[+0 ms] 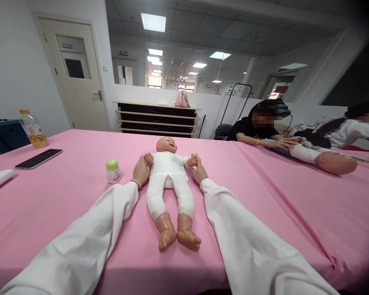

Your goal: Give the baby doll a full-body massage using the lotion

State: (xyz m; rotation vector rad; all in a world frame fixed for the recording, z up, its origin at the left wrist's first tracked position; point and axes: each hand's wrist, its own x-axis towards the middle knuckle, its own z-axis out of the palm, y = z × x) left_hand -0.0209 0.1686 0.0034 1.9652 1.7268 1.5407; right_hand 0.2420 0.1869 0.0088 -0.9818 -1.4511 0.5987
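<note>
A baby doll (167, 164) lies on its back on the pink cloth (27, 223), in the middle of the view, head toward twelve o'clock and feet toward six. Its torso, arms and legs are soft white fabric, creased at the hips, while the head, hands and feet are bare, smooth and tan-brown, with a shine on the feet. The face is turned toward two o'clock; the legs lie slightly parted, pink showing between them, and the toes point down and outward. Both small arms are spread — the left hand (141, 169) grips the doll's hand at ten o'clock, fingers curled around it, and the right hand (199, 171) pinches the other at two. A beaded bracelet (137, 184) circles the left wrist. Toward nine o'clock from the doll stands a green-lidded white jar (113, 172); farther out lies a phone (39, 159). At three, well apart, lies a second doll (336, 162), another person's hands (281, 143) upon it.
</note>
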